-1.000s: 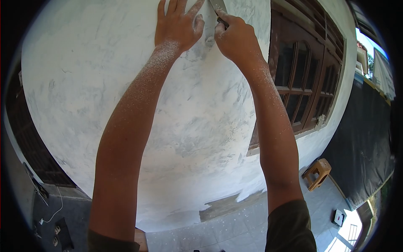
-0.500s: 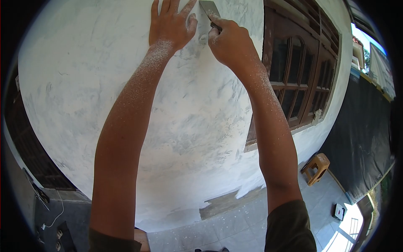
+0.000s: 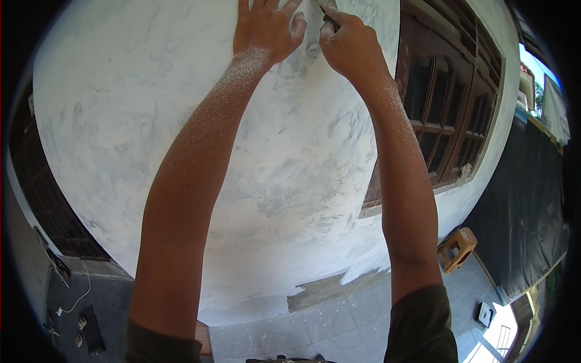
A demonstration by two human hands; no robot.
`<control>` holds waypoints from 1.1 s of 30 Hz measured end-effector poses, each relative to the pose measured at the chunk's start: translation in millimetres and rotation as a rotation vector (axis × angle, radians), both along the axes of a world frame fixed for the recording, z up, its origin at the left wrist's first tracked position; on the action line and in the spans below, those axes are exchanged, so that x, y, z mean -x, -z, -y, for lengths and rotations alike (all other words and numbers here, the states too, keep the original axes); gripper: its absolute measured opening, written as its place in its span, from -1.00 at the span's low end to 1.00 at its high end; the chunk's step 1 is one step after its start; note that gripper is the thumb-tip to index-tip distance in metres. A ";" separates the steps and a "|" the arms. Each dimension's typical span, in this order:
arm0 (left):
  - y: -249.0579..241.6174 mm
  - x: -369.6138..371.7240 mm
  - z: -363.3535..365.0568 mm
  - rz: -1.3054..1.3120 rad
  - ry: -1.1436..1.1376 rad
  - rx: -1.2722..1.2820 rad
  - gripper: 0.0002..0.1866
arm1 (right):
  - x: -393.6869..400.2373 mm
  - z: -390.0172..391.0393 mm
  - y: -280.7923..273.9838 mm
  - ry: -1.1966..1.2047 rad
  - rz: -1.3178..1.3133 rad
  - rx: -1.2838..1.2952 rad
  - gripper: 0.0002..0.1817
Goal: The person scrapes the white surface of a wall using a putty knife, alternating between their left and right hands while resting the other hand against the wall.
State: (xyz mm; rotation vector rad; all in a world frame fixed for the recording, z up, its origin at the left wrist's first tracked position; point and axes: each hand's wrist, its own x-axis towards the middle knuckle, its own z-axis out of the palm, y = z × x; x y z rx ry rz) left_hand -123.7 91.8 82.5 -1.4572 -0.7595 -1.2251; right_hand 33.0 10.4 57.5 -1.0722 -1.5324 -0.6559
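Note:
High on the white, grey-smudged wall [image 3: 290,151], my left hand [image 3: 264,29] lies flat with its fingers apart, their tips cut off by the top edge. To its right, my right hand [image 3: 352,45] grips the handle of a putty knife [image 3: 328,11], whose blade is mostly out of view at the top. White dust speckles both hands and forearms. A small rough patch shows on the wall between the two hands.
A brown wooden window [image 3: 445,109] is set in the wall at right. Beyond are a plastic stool [image 3: 458,249] and a dark sheet [image 3: 526,199]. White flecks dot the grey tiled floor [image 3: 339,327]. A white cable [image 3: 82,299] lies at lower left.
Both hands and the putty knife sit slightly further right and higher in the picture, and less of the blade shows. The wall and window have also shifted right in view.

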 end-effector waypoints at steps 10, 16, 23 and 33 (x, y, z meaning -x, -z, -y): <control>-0.6 -1.5 0.6 -0.003 -0.011 0.022 -0.35 | 10.1 10.5 7.2 -0.053 -0.053 0.037 -0.54; -1.1 -1.8 -2.7 0.004 -0.055 0.017 -0.35 | 10.3 24.8 25.4 -0.003 0.009 0.036 -0.57; 0.1 -1.5 -0.9 -0.007 -0.054 0.031 -0.36 | 12.7 14.4 2.5 -0.011 -0.017 0.001 -0.58; -0.6 -0.7 -3.9 -0.008 -0.047 0.001 -0.36 | 8.0 13.3 -0.1 0.016 0.014 -0.020 -0.56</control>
